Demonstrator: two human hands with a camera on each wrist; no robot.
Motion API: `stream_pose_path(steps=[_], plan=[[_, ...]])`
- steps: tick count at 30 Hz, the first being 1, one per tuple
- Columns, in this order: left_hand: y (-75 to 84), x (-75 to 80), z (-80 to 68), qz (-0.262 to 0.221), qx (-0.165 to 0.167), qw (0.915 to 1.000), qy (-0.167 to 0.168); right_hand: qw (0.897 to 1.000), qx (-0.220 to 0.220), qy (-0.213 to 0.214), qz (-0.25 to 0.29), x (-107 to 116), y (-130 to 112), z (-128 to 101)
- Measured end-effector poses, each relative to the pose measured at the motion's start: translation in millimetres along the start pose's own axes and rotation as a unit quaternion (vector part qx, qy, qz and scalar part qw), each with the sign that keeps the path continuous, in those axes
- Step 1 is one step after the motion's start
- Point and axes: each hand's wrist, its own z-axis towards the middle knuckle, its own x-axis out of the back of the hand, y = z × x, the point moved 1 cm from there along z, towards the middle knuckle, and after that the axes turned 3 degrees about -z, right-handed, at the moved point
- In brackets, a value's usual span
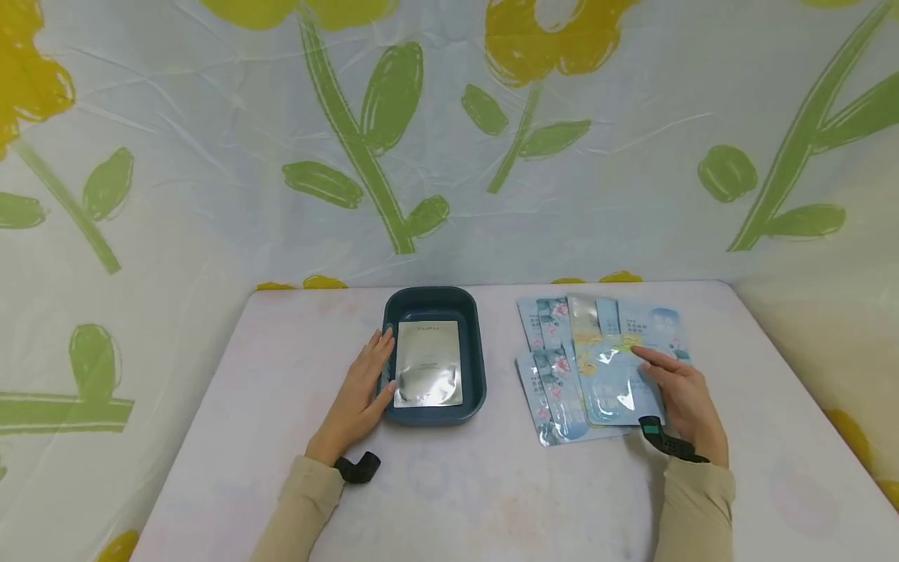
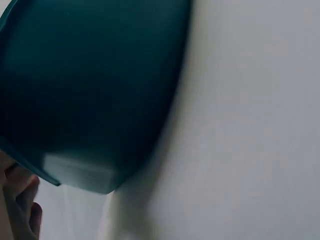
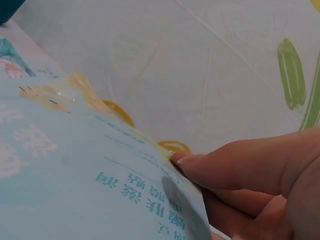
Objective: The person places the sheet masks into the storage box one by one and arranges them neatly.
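The left hand (image 1: pixel 358 394) is laid flat against the tray (image 1: pixel 480 367); the top sachet (image 1: pixel 618 375) is pinched by the right hand (image 1: pixel 684 402).

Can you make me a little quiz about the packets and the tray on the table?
1. True or false: the silver packet lies inside the dark teal tray.
2. Which hand rests against the tray's outer side? A) left hand B) right hand C) neither
3. Fill the gap: the right hand pinches the edge of a light ____ packet with a yellow flower print on the pile of packets.

Key
1. True.
2. A: the left hand lies along the tray's left wall, fingers straight.
3. Blue: the right wrist view shows the thumb on top of that packet's edge.
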Motion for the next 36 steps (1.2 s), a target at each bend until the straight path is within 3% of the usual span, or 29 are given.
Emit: stream_pose_path(steps=[7,14,19,25,29,36], plan=[[3.8,-5.2,-7.4,-0.013,0.016,0.9998,-0.002,1.000,0.001,-0.006,0.007,-1,2,-6],[4.2,-8.5,-7.0,-0.010,0.019,0.9998,-0.002,0.997,-0.003,-0.018,0.079,-2,-2,-7],[2.7,-9.0,-6.6,-0.012,0.029,0.9995,-0.006,0.993,0.019,-0.047,0.110,-5,-2,-4],[1.0,-7.1,-4.4,-0.010,0.016,0.9998,0.002,0.981,0.064,-0.089,0.160,-14,-3,-2],[-0.9,-5.6,-3.6,-0.011,0.015,0.9998,0.004,0.972,0.067,-0.110,0.197,-20,-4,0],[-6.0,-9.6,-3.4,-0.012,0.008,0.9999,0.007,0.973,0.067,-0.106,0.192,-29,-6,5]])
